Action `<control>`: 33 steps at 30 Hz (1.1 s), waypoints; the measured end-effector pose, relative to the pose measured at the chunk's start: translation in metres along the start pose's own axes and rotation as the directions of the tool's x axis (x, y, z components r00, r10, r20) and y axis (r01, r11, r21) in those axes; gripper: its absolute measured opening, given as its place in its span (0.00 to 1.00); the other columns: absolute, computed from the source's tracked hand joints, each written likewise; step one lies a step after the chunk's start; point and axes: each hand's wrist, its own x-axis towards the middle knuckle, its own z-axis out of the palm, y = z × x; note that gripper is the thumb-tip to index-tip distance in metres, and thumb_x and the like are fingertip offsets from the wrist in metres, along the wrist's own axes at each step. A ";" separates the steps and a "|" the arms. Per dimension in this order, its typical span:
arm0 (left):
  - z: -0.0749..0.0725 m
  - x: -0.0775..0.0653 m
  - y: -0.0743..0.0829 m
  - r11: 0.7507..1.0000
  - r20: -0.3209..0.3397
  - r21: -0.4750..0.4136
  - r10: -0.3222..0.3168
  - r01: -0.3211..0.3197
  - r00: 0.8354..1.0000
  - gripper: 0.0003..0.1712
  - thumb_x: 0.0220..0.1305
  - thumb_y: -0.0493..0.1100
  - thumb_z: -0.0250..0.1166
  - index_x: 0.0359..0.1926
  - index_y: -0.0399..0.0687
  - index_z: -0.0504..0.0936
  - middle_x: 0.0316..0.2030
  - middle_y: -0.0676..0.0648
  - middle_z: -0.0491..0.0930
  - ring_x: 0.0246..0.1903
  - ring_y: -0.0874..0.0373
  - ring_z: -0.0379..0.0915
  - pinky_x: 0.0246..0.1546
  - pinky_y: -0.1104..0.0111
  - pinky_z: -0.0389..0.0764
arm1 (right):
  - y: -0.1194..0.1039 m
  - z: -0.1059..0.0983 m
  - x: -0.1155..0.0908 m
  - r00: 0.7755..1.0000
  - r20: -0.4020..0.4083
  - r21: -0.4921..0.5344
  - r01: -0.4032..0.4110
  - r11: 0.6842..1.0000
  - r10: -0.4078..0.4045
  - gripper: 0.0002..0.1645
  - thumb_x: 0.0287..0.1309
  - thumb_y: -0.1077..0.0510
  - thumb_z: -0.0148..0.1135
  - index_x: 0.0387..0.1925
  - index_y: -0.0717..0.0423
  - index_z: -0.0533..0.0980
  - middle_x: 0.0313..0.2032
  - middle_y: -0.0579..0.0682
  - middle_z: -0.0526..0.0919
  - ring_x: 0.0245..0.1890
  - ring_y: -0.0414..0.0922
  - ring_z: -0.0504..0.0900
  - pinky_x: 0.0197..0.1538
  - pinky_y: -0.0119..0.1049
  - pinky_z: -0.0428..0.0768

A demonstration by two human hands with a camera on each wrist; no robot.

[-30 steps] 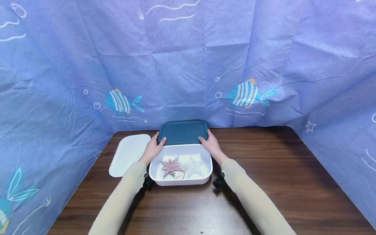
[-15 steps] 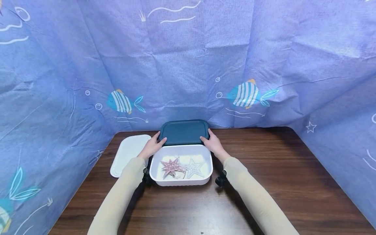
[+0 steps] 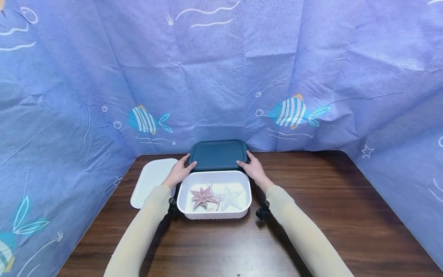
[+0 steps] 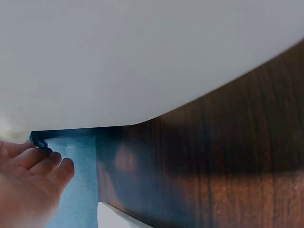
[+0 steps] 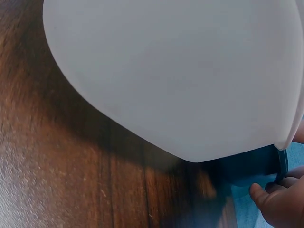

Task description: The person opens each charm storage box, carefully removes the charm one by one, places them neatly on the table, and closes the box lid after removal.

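A dark teal lidded box (image 3: 218, 154) with rounded corners lies at the back of the table, against the curtain. My left hand (image 3: 179, 170) grips its left side, thumb on top and fingers along the outer edge. On the opposite side my right hand (image 3: 254, 169) holds it the same way; in the right wrist view, fingers curl under its rim (image 5: 283, 164). Just in front stands an open white box (image 3: 214, 216), which fills much of both wrist views. Inside it lie a pink glittery star ornament (image 3: 203, 197) and a clear star ornament (image 3: 230, 199).
A white lid (image 3: 152, 179) lies flat at the left, partly behind the left forearm. The brown wooden table (image 3: 318, 207) extends to the right and front. A blue curtain (image 3: 214, 77) with fish prints hangs along the back and sides.
The teal box has shifted very slightly away from the white box, with both hands still on its sides. The white box and white lid stay in place; the head view drifts a little.
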 end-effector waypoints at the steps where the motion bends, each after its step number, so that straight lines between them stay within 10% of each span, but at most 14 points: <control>1: 0.000 0.001 0.000 1.000 -0.004 0.005 0.007 -0.007 1.000 0.43 0.77 0.58 0.55 0.80 0.42 0.49 0.77 0.35 0.51 0.73 0.39 0.55 0.70 0.48 0.63 | 0.000 0.000 0.000 1.000 -0.001 0.000 0.003 1.000 -0.003 0.49 0.68 0.48 0.63 0.80 0.57 0.49 0.78 0.59 0.52 0.77 0.56 0.52 0.75 0.50 0.57; 16: -0.004 0.002 0.002 0.999 0.020 -0.046 -0.001 0.002 1.000 0.63 0.58 0.70 0.69 0.81 0.49 0.46 0.77 0.37 0.53 0.73 0.41 0.56 0.69 0.47 0.63 | -0.004 -0.006 0.000 0.997 0.077 0.024 0.025 0.999 -0.027 0.65 0.54 0.44 0.76 0.81 0.54 0.45 0.79 0.57 0.49 0.78 0.54 0.50 0.75 0.52 0.57; 33: -0.002 -0.001 0.004 0.999 0.053 -0.019 0.028 -0.027 0.998 0.58 0.61 0.66 0.69 0.81 0.51 0.49 0.77 0.36 0.53 0.72 0.39 0.57 0.70 0.47 0.63 | 0.001 -0.005 0.001 0.994 0.065 0.011 0.083 0.996 -0.083 0.50 0.57 0.41 0.72 0.76 0.49 0.62 0.79 0.57 0.47 0.76 0.57 0.54 0.74 0.52 0.59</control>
